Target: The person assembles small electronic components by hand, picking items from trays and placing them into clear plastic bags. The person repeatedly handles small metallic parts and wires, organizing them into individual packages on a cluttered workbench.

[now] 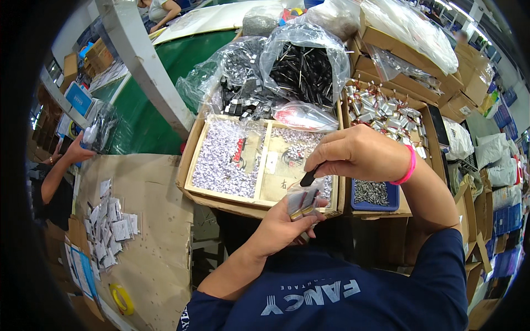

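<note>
My left hand [276, 227] is closed round a small clear plastic bag [301, 199] with small silvery and yellowish parts showing inside. Just above the bag's mouth, my right hand [356, 153] pinches a small black piece [308, 177], whose lower end is at the bag's opening. Both hands are over the near right part of a shallow wooden tray [257, 190] with two compartments. Small white pieces [221, 165] fill much of its left compartment; the right one has fewer and a bare patch of board.
Behind the tray stand an open bag of black parts [303, 71] and one of black-and-silver pieces [243, 96]. To the right are a carton of silvery parts [381, 113] and a blue bin of screws [371, 193]. Filled packets [113, 226] and yellow tape [121, 299] lie left, near another person's hands [77, 149].
</note>
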Action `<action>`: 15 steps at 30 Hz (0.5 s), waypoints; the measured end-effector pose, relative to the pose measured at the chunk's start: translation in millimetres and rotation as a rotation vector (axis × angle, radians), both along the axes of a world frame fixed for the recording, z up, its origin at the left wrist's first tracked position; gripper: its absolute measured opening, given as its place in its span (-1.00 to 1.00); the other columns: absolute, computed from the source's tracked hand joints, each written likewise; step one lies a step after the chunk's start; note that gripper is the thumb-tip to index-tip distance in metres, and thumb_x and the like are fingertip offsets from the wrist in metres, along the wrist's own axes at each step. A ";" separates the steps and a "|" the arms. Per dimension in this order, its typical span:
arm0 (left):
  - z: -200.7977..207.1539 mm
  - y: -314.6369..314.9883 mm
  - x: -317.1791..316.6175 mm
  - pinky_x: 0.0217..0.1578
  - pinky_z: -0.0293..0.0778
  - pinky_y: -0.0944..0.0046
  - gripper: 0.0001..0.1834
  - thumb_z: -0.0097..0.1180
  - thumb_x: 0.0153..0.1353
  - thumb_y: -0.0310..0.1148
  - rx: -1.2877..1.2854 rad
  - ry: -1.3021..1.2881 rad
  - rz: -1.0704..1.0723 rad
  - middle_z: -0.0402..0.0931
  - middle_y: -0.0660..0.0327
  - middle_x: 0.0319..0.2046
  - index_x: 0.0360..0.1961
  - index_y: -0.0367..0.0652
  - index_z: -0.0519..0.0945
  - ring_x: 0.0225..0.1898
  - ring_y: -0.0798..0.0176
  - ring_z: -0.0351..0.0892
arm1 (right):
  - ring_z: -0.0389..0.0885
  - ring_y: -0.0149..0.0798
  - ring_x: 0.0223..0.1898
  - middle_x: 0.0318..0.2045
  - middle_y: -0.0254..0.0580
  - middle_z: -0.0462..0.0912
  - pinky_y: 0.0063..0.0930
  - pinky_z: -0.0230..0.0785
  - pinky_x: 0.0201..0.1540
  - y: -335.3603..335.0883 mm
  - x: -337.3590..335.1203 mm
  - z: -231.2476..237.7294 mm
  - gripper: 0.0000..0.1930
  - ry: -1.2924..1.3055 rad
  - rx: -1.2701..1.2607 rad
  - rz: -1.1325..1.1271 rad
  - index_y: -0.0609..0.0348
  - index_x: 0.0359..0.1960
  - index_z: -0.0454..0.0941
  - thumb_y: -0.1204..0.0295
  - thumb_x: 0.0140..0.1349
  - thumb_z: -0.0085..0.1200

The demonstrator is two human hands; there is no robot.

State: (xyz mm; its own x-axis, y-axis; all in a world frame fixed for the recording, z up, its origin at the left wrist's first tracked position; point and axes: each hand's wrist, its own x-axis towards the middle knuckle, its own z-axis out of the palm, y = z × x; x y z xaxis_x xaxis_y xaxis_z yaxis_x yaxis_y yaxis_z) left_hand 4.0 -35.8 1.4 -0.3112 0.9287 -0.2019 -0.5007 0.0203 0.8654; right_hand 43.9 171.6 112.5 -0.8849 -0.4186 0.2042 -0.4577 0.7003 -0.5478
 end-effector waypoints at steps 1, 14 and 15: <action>0.6 1.1 1.9 -0.34 0.56 0.38 -0.52 0.06 0.22 -0.58 -0.012 0.013 -0.013 0.48 0.06 0.01 0.17 -0.27 0.27 -0.11 0.26 0.56 | 0.64 -0.13 -0.32 -0.34 -0.17 0.64 -0.37 0.49 -0.25 1.0 2.8 0.0 -0.82 0.011 -0.011 0.027 0.16 -0.23 0.61 0.54 0.09 0.19; 2.8 2.2 5.7 -0.38 0.56 0.39 -0.63 0.09 0.22 -0.54 -0.019 0.013 0.028 0.54 0.12 -0.11 0.05 -0.27 0.38 -0.26 0.31 0.59 | 0.61 -0.15 -0.31 -0.38 -0.19 0.61 -0.39 0.46 -0.22 -15.6 10.2 -23.2 -0.87 -0.117 -0.118 -0.132 0.21 -0.30 0.58 0.58 0.08 0.17; 2.7 2.1 5.2 -0.39 0.56 0.38 -0.64 0.09 0.22 -0.54 -0.006 0.006 0.047 0.55 0.11 -0.13 0.05 -0.27 0.38 -0.27 0.31 0.59 | 0.60 -0.12 -0.31 -0.38 -0.16 0.60 -0.37 0.45 -0.23 -17.0 9.7 -24.2 -0.88 -0.042 -0.094 -0.092 0.21 -0.31 0.58 0.55 0.08 0.16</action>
State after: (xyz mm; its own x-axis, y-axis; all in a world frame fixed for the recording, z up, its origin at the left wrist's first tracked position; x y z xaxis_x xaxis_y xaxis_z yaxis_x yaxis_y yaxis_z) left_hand 9.2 -33.7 4.1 -0.3553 0.9120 -0.2051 -0.4963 0.0019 0.8682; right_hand 53.6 154.6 88.3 -0.9272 -0.3164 0.2004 -0.3693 0.6830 -0.6302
